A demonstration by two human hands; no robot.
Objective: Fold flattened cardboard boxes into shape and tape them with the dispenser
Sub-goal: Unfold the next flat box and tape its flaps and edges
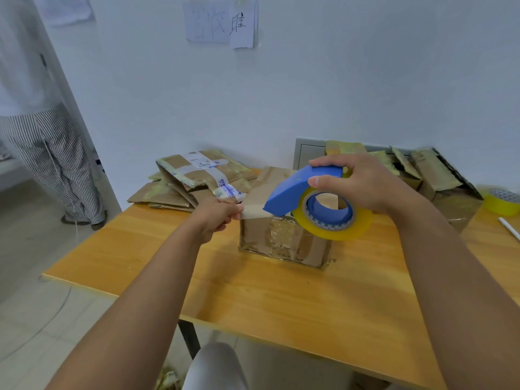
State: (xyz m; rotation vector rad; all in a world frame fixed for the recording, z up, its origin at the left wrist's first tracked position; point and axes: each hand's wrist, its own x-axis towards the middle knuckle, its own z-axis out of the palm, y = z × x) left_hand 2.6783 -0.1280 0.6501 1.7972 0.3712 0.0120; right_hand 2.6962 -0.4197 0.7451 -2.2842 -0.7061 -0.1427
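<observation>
A: What's on the bench (157, 266)?

B: Wooden top, against a white wall. Folded cardboard box (284, 240) stands near the middle, old tape patches on its near face. Stack of flattened boxes (194, 181) behind-left of it, near the wall, shipping labels on the top one. More worn boxes (441, 178) piled far right.

A: Dispenser?

B: Blue tape dispenser (295, 190) with a yellowish tape roll (337, 220) sits at the box's top near edge, nose pointing left.

A: Hands?

B: Right hand (363, 184) is wrapped around the dispenser's handle, fingers over the top. Left hand (219, 215) is at the box's top left corner, fingers curled and pinching the flap edge or tape end there; can't tell which. The two are apart, dispenser between them.

A: Anything else?

B: Second yellow roll (503, 202) at the far right bench edge, white pen-like stick (509, 228) just in front of it. Paper notes (222, 23) on the wall. Another person in striped trousers (53, 164) stands left.
</observation>
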